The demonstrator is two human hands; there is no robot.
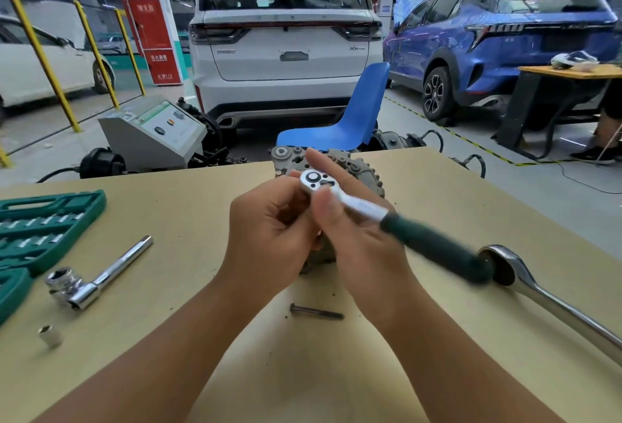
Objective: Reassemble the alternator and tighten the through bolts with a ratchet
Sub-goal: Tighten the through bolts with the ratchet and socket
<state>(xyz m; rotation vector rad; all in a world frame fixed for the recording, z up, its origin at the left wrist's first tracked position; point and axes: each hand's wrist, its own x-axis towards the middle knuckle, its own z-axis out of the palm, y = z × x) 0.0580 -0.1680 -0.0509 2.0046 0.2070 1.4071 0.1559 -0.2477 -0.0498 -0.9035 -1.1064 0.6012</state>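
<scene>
The grey alternator (361, 170) stands on the tan table (188, 213), mostly hidden behind my hands. A small ratchet (434, 245) with a chrome head and dark green handle is held above it, handle pointing right and blurred. My left hand (269, 234) curls its fingers at the ratchet head from the left. My right hand (356, 240) pinches the head with thumb and forefinger. One dark through bolt (316, 313) lies loose on the table in front of the alternator.
A green socket case (43, 227) lies open at the left. Beside it are a chrome sliding T-bar with socket (97, 281) and a loose socket (50, 335). A large chrome ratchet (552, 301) lies at the right. A blue chair (350, 116) and parked cars stand beyond.
</scene>
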